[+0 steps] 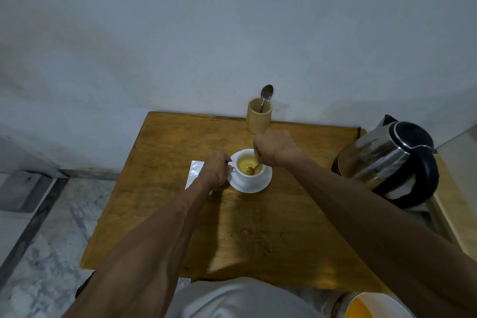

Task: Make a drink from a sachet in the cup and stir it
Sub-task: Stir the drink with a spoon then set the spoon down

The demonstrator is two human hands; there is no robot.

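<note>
1. Marble-patterned floor [51, 235] fills the 8 o'clock part of the view, with a dark strip running through it.
2. A white sachet [194, 171] lies flat on the wooden table [258, 235], at 9 o'clock from the cup and partly hidden under the left wrist.
3. The left hand [216, 170] sits at the cup's 9 o'clock side with its fingers curled in at the cup's handle; whether they actually pinch the handle cannot be told, because the hand covers it.
4. The white cup [249, 166] stands upright on a white saucer [258, 186] near the middle of the table and holds a pale yellow liquid.
5. A metal spoon [254, 168] slants down into the liquid, its bowl low at the cup's 6 o'clock side.
6. The right hand [275, 148] hovers over the cup's 2 o'clock rim, closed into a fist around the top of the spoon's handle.
7. A bamboo holder [259, 115] stands at the table's far edge, at 12 o'clock from the cup, with a second spoon [265, 95] leaning in it, bowl up.
8. A steel kettle [387, 160] with a black lid and handle sits at 3 o'clock from the cup, at the table's right edge.
9. A white container [374, 303] with an orange inside shows at 5 o'clock, cut by the frame.
</note>
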